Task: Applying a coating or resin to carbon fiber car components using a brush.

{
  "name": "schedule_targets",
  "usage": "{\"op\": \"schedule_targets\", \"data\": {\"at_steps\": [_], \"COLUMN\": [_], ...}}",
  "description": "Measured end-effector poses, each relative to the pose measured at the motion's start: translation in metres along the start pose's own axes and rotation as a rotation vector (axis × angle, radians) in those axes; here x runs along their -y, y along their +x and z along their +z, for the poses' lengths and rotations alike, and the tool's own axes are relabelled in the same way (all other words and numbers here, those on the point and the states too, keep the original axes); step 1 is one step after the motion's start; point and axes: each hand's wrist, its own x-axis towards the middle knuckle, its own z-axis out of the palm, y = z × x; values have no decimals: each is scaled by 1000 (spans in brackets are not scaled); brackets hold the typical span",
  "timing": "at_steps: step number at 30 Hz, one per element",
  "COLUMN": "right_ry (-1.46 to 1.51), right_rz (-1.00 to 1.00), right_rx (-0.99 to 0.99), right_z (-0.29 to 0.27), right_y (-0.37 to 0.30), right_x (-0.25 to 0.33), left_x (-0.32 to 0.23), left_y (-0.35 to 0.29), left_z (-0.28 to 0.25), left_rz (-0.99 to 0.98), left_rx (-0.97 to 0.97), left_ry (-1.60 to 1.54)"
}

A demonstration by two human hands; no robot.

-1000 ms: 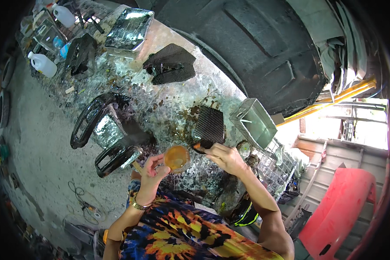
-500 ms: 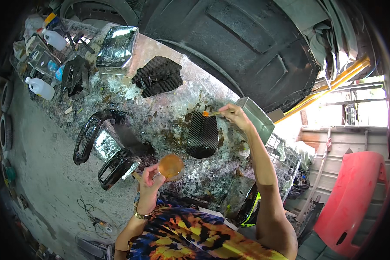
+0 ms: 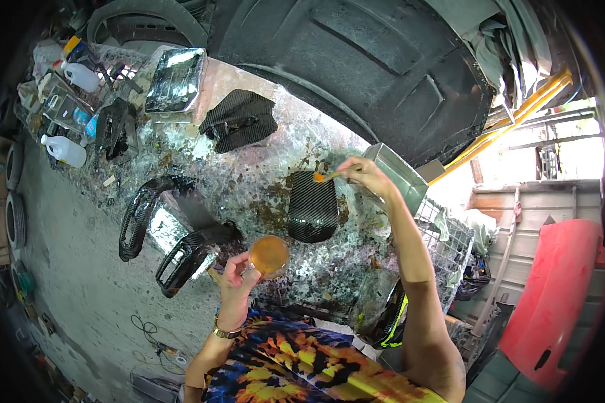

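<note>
My left hand (image 3: 238, 279) grips a small clear cup (image 3: 269, 258) of amber liquid, held up over the near side of the worktable. Pinched in the fingers of my right hand (image 3: 366, 174) is a small brush (image 3: 331, 175) with an orange tip. That tip is at the far edge of a glossy black carbon-fibre panel (image 3: 314, 213) with a rounded near end; whether it touches is too small to tell. Left of the cup sits a larger black carbon-weave part (image 3: 193, 247) with two slotted arms. Another folded-looking carbon piece (image 3: 238, 121) rests farther back.
The stained worktable (image 3: 249, 191) carries white jugs (image 3: 66, 151) and a shiny rectangular mould (image 3: 176, 80) at the far left. A large dark hood panel (image 3: 356, 74) stands behind. A metal tray (image 3: 398, 173) lies beyond my right wrist. At right is a red panel (image 3: 551, 302).
The whole view has shifted slightly. The brush tip has moved a little over the panel's far edge, and the cup has tilted slightly. Both hands keep their hold.
</note>
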Motion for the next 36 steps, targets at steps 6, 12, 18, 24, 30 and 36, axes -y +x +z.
{"op": "schedule_targets", "data": {"at_steps": [6,12,18,24,30,36], "right_ry": [3,109,69,70,24,51], "right_rz": [-108,-166,-181,-258,-152,-111], "right_rx": [-108,6,-201,-58,-121,-335], "right_z": [3,26,-1,85,67,38], "right_y": [-17,-16,-59,-60,-82,-123], "right_x": [22,13,-22,32,-2,-24], "left_x": [0,2,-1,4,5,-2], "left_y": [-3,-5,-10,-12,-16,-23], "left_z": [-4,-6,-2,-5,-9,-24], "left_rz": [-19,-21,5,-27,-34,-90], "left_rx": [-2,8,4,59,111,97], "left_ry": [14,69,50,57,16,73]}}
